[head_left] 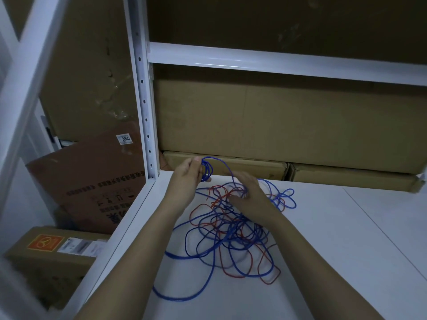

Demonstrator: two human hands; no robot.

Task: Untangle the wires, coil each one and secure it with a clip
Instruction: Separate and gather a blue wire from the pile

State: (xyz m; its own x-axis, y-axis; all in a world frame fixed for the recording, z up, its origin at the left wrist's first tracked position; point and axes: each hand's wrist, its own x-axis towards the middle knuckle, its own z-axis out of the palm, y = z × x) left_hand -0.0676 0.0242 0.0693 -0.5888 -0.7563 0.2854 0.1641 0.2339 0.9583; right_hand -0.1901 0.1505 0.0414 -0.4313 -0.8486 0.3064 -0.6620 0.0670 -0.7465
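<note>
Blue plastic-coated wire [209, 229] lies tangled with a thinner red wire [242, 271] in a loose heap on the white shelf board [346, 250] that serves me as a worktop, spread from the near left edge towards the middle. My left hand [186, 179] is raised at the far left of the heap, fingers curled round a small coil of blue wire loops [206, 169] that stands upright just beside its thumb. From that coil a blue strand arcs over to my right hand [248, 192], which sits on the far part of the tangle with its fingers bent into the strands; I see it gripping blue wire there, though which strand exactly I cannot tell. A few more blue loops lie just to the right of that hand. Beyond the heap, flat brown cardboard boxes [231, 166] are stacked against the back of the shelf. To the left, past the white perforated steel upright [144, 107], a brown carton with a white label [92, 181] leans.
</note>
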